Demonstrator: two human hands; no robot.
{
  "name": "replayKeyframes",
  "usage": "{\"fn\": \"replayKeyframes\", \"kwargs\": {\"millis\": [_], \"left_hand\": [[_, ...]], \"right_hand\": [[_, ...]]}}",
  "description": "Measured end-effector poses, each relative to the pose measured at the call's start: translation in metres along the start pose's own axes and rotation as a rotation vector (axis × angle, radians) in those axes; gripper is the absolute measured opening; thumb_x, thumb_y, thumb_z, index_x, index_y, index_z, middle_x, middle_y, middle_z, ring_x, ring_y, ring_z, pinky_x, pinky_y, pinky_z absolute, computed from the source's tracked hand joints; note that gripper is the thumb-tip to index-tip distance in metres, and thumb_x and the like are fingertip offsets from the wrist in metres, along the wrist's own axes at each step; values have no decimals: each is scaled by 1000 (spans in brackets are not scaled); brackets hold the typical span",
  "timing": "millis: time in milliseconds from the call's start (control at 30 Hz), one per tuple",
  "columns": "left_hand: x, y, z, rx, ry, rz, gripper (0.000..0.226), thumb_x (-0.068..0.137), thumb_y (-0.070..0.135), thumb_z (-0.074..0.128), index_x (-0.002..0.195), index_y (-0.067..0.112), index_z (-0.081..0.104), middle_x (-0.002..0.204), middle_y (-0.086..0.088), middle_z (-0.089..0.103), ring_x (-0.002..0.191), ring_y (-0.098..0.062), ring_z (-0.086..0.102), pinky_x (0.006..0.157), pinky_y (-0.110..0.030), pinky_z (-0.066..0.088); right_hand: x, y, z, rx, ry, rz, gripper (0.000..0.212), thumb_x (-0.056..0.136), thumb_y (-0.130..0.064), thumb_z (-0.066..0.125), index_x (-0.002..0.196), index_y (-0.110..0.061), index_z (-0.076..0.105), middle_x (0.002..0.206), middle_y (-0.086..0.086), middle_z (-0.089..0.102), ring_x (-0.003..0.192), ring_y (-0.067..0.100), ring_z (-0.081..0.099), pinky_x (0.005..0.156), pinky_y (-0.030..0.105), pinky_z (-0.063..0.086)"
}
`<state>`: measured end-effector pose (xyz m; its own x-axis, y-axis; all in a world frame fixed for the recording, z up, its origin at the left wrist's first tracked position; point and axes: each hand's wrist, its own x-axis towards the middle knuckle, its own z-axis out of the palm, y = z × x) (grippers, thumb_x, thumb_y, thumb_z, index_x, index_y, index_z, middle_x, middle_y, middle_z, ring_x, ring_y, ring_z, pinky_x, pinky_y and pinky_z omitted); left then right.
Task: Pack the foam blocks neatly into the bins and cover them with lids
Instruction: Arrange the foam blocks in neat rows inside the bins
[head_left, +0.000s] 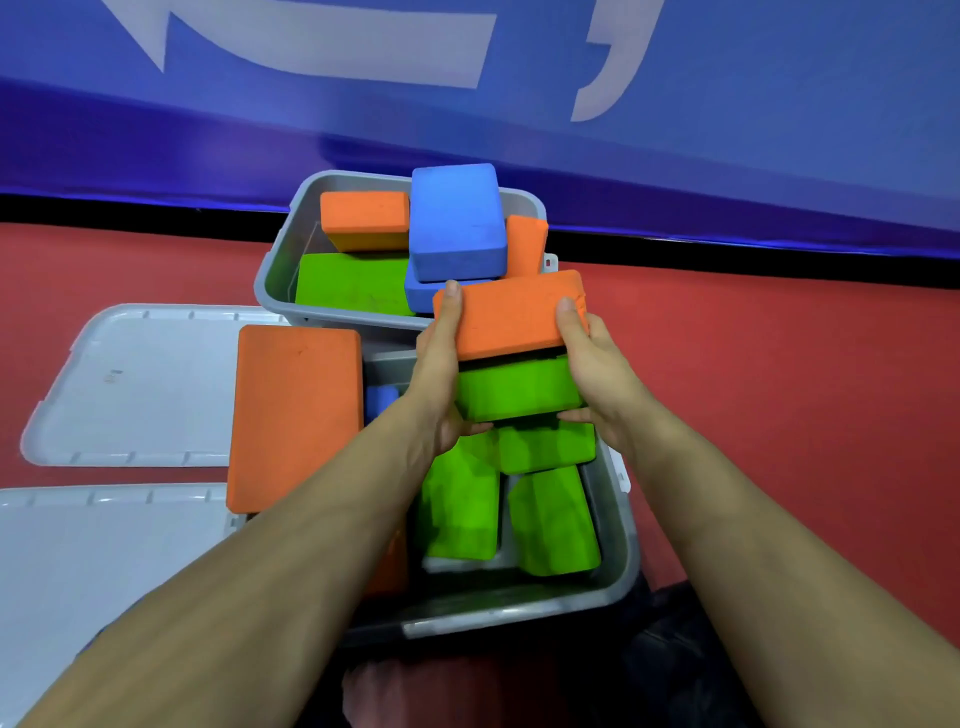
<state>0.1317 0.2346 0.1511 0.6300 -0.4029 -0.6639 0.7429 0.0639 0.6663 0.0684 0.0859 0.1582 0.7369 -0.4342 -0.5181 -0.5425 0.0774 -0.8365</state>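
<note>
**Two blocks held as one stack above the near bin**

Over the near bin (618, 566), both hands clamp an orange foam block (506, 317) stacked on a green foam block (519, 389). The left hand (441, 384) and right hand (597, 374) each have fingers curled around the stack's ends, probably so both blocks travel together. Below, upright green blocks (462, 509) crowd the bin. An orange slab (296, 415) overhangs its left rim. The far bin (275, 270) is jumbled; two lids (140, 384) lie aside on the red floor (779, 389).
</note>
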Motion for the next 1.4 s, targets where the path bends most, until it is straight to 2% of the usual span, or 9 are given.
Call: {"fn": "replayKeyframes", "kwargs": {"millis": [133, 267, 433, 667, 833, 1000, 1067, 1267, 1400], "left_hand": [[-17, 12, -6, 4, 23, 55, 87, 61, 97, 49, 131, 45, 55, 122, 6, 72, 104, -28, 72, 54, -50, 57], [-27, 26, -14, 13, 7, 95, 80, 66, 95, 48, 130, 47, 57, 120, 6, 73, 103, -27, 73, 77, -60, 55], [-33, 40, -23, 44, 22, 165, 72, 79, 87, 44, 132, 39, 57, 118, 1, 74, 96, -25, 76, 61, -45, 59], [-40, 57, -32, 22, 99, 241, 63, 86, 80, 43, 129, 37, 60, 110, 3, 77, 91, -20, 76, 62, -47, 62], [-37, 65, -46, 78, 117, 263, 59, 89, 76, 44, 131, 37, 58, 112, 4, 76, 85, -16, 77, 53, -36, 59], [-29, 60, -44, 79, 89, 201, 88, 62, 94, 57, 137, 48, 50, 132, 7, 66, 109, -31, 70, 76, -65, 54], [-22, 55, -42, 68, 101, 218, 92, 57, 94, 60, 136, 49, 49, 131, 8, 66, 108, -30, 70, 73, -64, 55], [-18, 58, -40, 78, 135, 271, 83, 66, 92, 55, 133, 45, 54, 124, 7, 70, 103, -28, 73, 74, -66, 55], [-27, 55, -44, 115, 106, 250, 70, 75, 85, 55, 133, 46, 53, 124, 10, 70, 103, -25, 73, 71, -60, 57]], "right_hand": [[-7, -10, 9, -33, -21, -56, 75, 74, -92, 39, 138, -53, 38, 141, -14, 53, 125, 25, 56, 96, 62, 50], [-8, -15, 15, -100, 2, -167, 83, 66, -100, 37, 137, -58, 41, 140, -17, 55, 129, 19, 54, 107, 56, 43], [-2, -14, 27, -150, -12, -228, 88, 59, -105, 37, 137, -65, 41, 143, -19, 55, 134, 16, 51, 113, 52, 38], [-3, -31, 44, -38, -116, -328, 49, 87, -79, 46, 133, -62, 50, 138, -30, 56, 132, 5, 51, 115, 50, 38], [4, -27, 60, -4, -124, -301, 57, 84, -82, 48, 136, -58, 48, 139, -27, 56, 132, 10, 53, 112, 53, 41], [9, -23, 60, 32, -50, -262, 57, 77, -84, 52, 127, -55, 54, 128, -24, 62, 122, 11, 60, 105, 51, 48], [13, -19, 56, 34, -15, -234, 64, 73, -85, 55, 127, -51, 54, 125, -20, 65, 117, 13, 63, 100, 51, 52], [9, -15, 43, 19, -101, -187, 48, 96, -64, 52, 138, -41, 52, 125, -17, 64, 116, 9, 62, 83, 38, 56], [3, -18, 37, 229, -199, 30, 72, 79, -86, 50, 136, -42, 56, 134, -3, 63, 122, 24, 61, 89, 59, 56]]}}
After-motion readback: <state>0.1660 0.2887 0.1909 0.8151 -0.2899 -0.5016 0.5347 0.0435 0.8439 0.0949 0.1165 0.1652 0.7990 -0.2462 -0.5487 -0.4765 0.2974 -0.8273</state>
